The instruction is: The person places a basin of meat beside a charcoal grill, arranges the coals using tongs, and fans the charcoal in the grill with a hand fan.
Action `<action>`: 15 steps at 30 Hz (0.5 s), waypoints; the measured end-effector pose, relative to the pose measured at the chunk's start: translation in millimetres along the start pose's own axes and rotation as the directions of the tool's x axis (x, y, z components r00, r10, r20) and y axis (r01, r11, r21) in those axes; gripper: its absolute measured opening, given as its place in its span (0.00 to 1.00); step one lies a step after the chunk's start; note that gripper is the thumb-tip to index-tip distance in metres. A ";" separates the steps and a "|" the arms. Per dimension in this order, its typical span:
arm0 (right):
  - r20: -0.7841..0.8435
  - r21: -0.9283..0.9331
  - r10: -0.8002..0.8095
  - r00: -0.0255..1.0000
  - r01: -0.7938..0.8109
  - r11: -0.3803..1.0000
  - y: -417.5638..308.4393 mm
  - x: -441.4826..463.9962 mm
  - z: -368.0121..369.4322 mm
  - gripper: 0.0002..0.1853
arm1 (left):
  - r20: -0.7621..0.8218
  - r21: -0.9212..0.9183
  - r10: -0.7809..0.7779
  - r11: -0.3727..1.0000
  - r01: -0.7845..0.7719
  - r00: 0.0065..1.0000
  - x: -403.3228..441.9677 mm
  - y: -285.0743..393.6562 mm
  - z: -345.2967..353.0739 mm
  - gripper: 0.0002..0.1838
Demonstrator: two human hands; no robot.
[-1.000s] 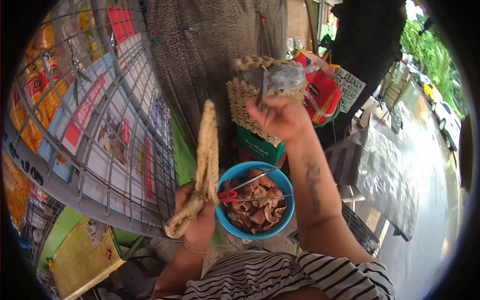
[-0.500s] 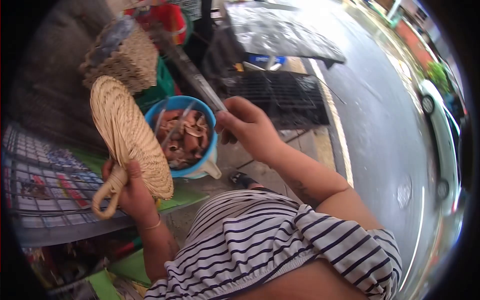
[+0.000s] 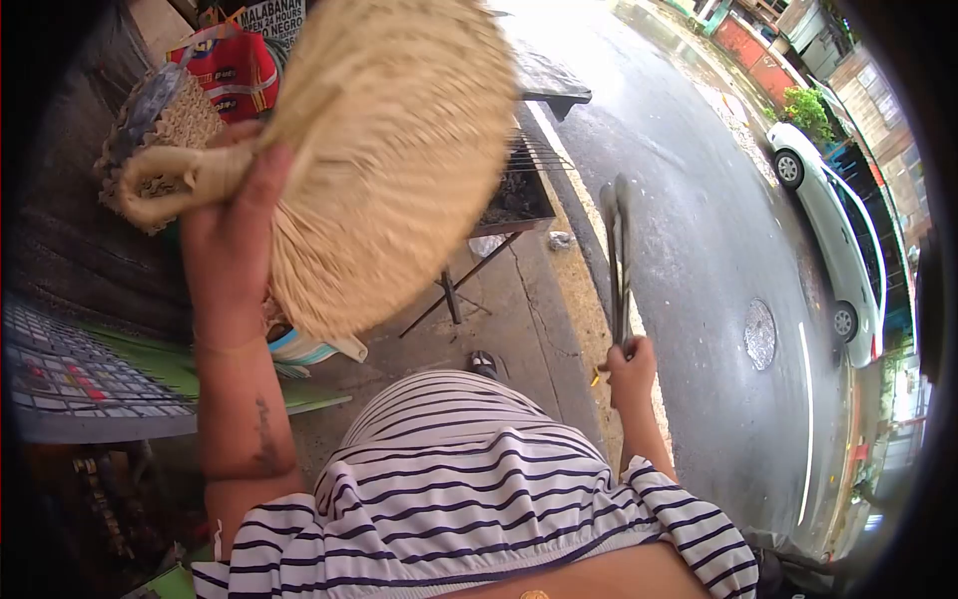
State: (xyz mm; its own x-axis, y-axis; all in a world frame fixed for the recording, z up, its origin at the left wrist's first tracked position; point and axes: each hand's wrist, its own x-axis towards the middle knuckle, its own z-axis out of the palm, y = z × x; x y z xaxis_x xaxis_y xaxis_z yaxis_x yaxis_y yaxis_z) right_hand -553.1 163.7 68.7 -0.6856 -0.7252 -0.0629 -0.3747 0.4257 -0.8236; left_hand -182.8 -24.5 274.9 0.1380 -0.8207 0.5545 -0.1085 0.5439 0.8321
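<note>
My left hand (image 3: 232, 240) is wrapped around the base of a woven straw hand fan (image 3: 399, 170), its looped handle sticking out to the left. Raised high, the fan is slightly blurred and covers much of the view's upper middle. Out to the right, my right hand (image 3: 631, 374) grips a pair of metal tongs (image 3: 619, 265), which point away over the road's edge with nothing visible between their tips. Behind the fan, part of a charcoal grill (image 3: 524, 205) shows. Only the lower edge of the bucket (image 3: 299, 349) can be seen; its contents are hidden.
A woven basket (image 3: 150, 130) and a red bag (image 3: 228, 75) stand at the upper left. A wire rack (image 3: 90, 374) is at the left. The wet road (image 3: 699, 230) runs along the right, with a white parked car (image 3: 823, 230). The grill's legs stand on the pavement.
The fan has risen and swung up and right, from beside the bucket to in front of the grill. The tongs have moved from over the bucket out to the right.
</note>
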 end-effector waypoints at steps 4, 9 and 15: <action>0.207 -0.103 0.127 0.970 -0.107 0.989 48.1 37.8 3.2 0.09 | -0.045 0.373 0.263 0.899 -0.228 0.964 50.0 -28.4 24.3 0.14; 0.376 -0.206 -0.085 0.923 0.173 0.963 26.6 104.9 12.7 0.15 | -0.210 0.346 0.299 0.913 -0.215 0.931 55.4 -31.9 74.7 0.14; 0.391 -0.527 -0.288 0.874 0.469 0.709 -2.7 173.6 19.9 0.16 | -0.171 0.600 0.237 0.795 -0.090 0.956 40.0 -42.5 85.6 0.17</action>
State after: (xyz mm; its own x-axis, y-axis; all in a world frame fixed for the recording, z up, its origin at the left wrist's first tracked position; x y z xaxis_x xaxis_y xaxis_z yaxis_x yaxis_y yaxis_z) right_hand -658.7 25.9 48.7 -0.2476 -0.9681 -0.0381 -0.9159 0.2467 -0.3166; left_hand -257.0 -95.4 260.5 0.2744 -0.6260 0.7299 -0.6892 0.4014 0.6033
